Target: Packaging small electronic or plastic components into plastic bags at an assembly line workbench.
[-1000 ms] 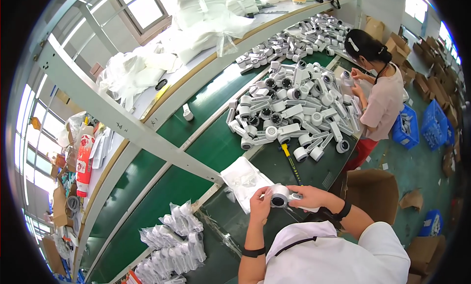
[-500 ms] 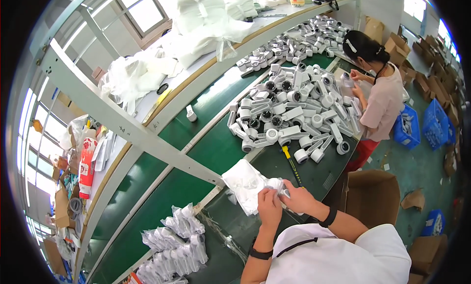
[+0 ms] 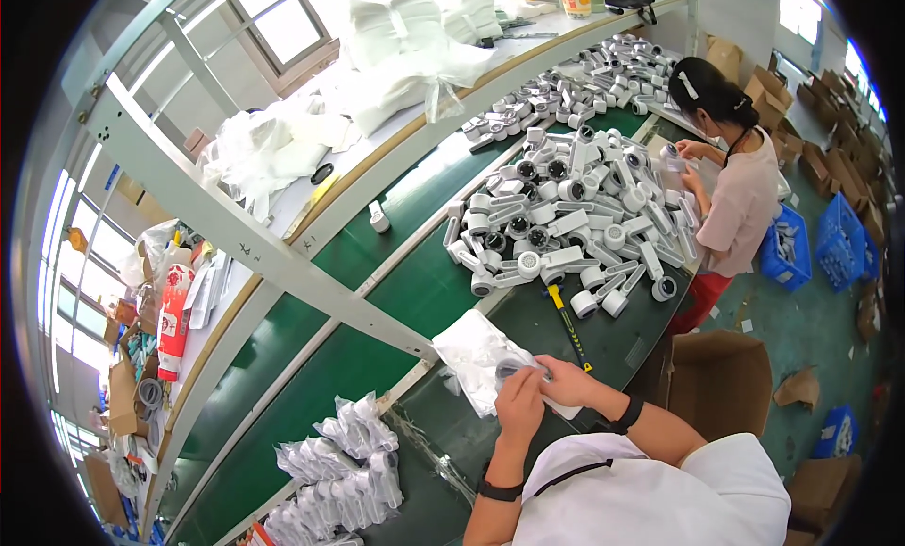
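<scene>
Close together above the bench edge, my left hand and my right hand are closed on one grey-and-white round-headed part, which seems to be in thin clear plastic. My fingers cover most of it. Just beyond them lies a stack of flat white plastic bags. A big heap of loose white-and-grey parts, with round heads and flat handles, covers the bench farther off. To the left, rows of bagged parts lie on the bench.
A yellow-and-black tool lies between the heap and my right hand. A white metal post slants past the bench. An open cardboard box stands at right. Another person handles a part beyond it, near blue baskets.
My hands have shifted slightly, and more of the grey round head shows beside my left fingers. The whole view has moved a little. The other person still holds a part.
</scene>
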A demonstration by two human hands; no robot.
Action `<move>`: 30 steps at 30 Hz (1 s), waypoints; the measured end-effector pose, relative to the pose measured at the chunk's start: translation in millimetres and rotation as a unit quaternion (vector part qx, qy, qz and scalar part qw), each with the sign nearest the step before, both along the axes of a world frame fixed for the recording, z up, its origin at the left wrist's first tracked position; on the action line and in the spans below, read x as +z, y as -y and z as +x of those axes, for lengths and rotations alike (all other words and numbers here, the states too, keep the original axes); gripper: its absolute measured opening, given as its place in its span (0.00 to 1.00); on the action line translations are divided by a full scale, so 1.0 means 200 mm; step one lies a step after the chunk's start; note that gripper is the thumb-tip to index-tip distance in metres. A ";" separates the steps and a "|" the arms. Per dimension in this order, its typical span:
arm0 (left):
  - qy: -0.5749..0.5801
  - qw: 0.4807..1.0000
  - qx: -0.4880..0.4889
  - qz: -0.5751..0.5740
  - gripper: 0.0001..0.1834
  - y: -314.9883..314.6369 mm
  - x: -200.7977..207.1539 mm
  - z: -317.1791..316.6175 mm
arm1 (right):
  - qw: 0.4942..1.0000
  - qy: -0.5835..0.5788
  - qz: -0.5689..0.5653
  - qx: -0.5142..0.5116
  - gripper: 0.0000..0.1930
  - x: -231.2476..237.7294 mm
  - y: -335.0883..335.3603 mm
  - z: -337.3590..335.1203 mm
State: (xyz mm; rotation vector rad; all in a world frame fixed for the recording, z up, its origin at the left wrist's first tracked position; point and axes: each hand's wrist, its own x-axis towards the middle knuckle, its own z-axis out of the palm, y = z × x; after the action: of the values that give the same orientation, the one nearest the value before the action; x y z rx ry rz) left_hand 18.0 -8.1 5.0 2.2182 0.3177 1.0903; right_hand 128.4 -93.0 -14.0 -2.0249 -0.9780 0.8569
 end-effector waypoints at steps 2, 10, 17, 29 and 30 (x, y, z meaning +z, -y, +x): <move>-0.015 0.999 -0.041 0.002 0.13 0.01 0.01 -0.01 | 1.000 -0.014 0.019 -0.017 0.27 -0.05 0.00 0.01; -0.111 0.946 -0.115 -0.280 0.10 0.05 0.07 -0.11 | 0.935 -0.295 0.147 -0.129 0.14 0.01 -0.02 0.03; 0.095 0.665 -0.018 -0.740 0.19 -0.08 -0.23 -0.12 | 0.950 -0.233 0.149 -0.144 0.12 -0.05 -0.13 -0.16; 0.241 0.561 0.000 -0.792 0.29 -0.12 -0.22 -0.36 | 0.976 0.083 0.200 0.026 0.10 0.10 -0.13 -0.28; 0.259 0.562 0.015 -0.785 0.29 -0.12 -0.25 -0.39 | 0.975 0.076 0.203 0.048 0.10 0.10 -0.12 -0.31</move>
State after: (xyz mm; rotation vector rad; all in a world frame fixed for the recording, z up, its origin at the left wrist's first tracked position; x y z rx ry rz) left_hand -60.8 15.9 -44.0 0.2402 0.6781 0.7563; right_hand 66.8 -68.3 5.5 -1.7181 -1.2347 0.5020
